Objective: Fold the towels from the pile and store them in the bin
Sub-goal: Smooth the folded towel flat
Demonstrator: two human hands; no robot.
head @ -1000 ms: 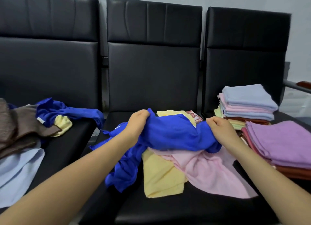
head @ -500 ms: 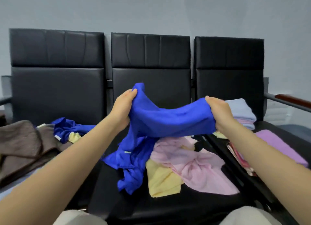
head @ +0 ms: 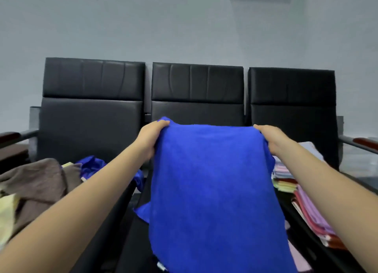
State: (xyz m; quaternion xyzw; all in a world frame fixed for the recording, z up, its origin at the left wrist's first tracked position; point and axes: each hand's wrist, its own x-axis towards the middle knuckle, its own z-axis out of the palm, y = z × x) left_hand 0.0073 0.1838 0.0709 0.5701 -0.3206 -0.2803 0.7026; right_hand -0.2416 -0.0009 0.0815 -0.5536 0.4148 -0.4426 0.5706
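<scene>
So both hands are holding up a big bright blue microfibre towel [head: 212, 187] right in the middle of the frame. The left hand [head: 151, 139] is gripping its top left corner with fingers curled over the edge, and the right hand [head: 270, 139] is pinching the top right corner the same way, so the top edge is stretching flat between them and the rest is hanging down toward the bottom of the frame.

Behind it, a row of three black leather-look chairs [head: 196, 84] is running across the middle, backed up against a plain pale grey wall [head: 184, 23] that's filling the whole upper half. Dark wood-topped armrests are poking in at the far left and far right edges.

At lower left, a crumpled brown towel [head: 38, 182] is sitting on the left seat with another rumpled blue towel [head: 92, 164] just beside it. At right, a stack of folded pastel towels [head: 284, 176] is peeking out behind the right forearm.
</scene>
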